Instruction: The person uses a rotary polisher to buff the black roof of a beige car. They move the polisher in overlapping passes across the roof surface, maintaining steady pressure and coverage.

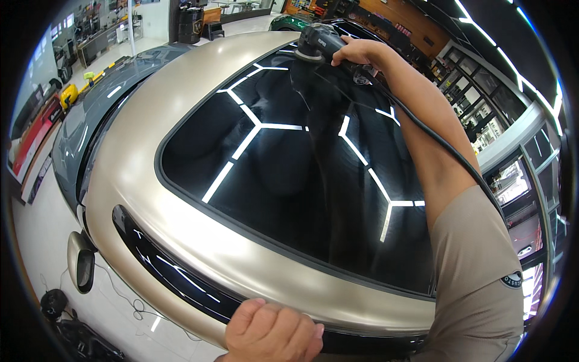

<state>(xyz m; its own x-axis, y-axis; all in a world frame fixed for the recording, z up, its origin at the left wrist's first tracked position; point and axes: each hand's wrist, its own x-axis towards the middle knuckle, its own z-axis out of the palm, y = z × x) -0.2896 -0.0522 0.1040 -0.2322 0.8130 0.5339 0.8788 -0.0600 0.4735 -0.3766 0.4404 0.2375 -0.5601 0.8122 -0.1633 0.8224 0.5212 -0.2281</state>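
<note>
A black power polisher [325, 42] with a pale round pad is in my right hand [354, 52], which grips its rear body at arm's length. The pad meets the far part of a glossy black roof panel [277, 163]. Around the panel runs the satin champagne car roof [181, 217]. My left hand [274, 330] is closed in a fist at the near roof edge, beside a dark side window [175, 271]. What its fingers hold, if anything, is hidden. A black cord [440, 139] trails from the polisher along my right arm.
A side mirror [81, 262] sticks out at lower left, with thin cables [139, 308] on the floor and a black object [78, 338] beside it. The grey bonnet [102, 96] lies at left. A green car [289, 23] stands beyond; glass-fronted shelves [482, 114] line the right.
</note>
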